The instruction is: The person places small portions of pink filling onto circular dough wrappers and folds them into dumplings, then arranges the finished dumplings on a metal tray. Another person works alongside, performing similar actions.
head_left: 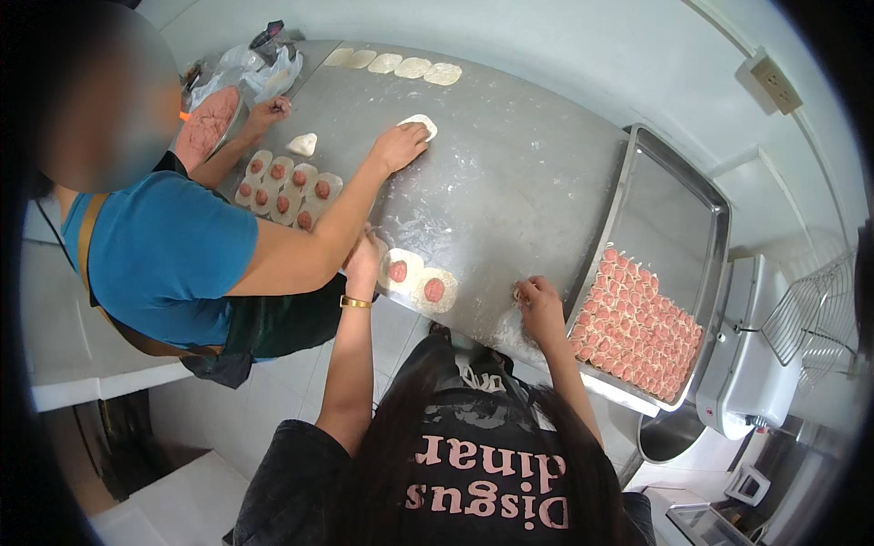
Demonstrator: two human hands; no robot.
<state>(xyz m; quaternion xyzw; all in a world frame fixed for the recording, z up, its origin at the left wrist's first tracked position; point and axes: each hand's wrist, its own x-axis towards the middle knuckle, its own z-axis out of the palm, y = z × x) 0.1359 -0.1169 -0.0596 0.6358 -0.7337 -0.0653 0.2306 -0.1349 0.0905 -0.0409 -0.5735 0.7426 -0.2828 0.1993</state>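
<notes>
My right hand (541, 308) is over the near edge of the steel table, its fingers curled in a pinch round a small dumpling (519, 293), mostly hidden by the fingers. My left hand (363, 257) reaches to the table's near edge, beside two round wrappers topped with meat filling, one wrapper (418, 293) nearer to me. The co-worker's arm covers part of that hand, so its fingers do not show clearly. Farther left, several overlapping wrappers (244, 189) carry lumps of meat. Open-topped dumplings (637, 318) fill the near part of a metal tray (726, 223) at my right.
A co-worker in a blue shirt (182, 241) stands at the left, one hand (401, 147) on a plain wrapper (421, 125). Beyond lie a row of wrappers (412, 68), a dough piece (302, 144) and a bowl of meat (208, 126). A white machine (751, 346) stands right of the tray.
</notes>
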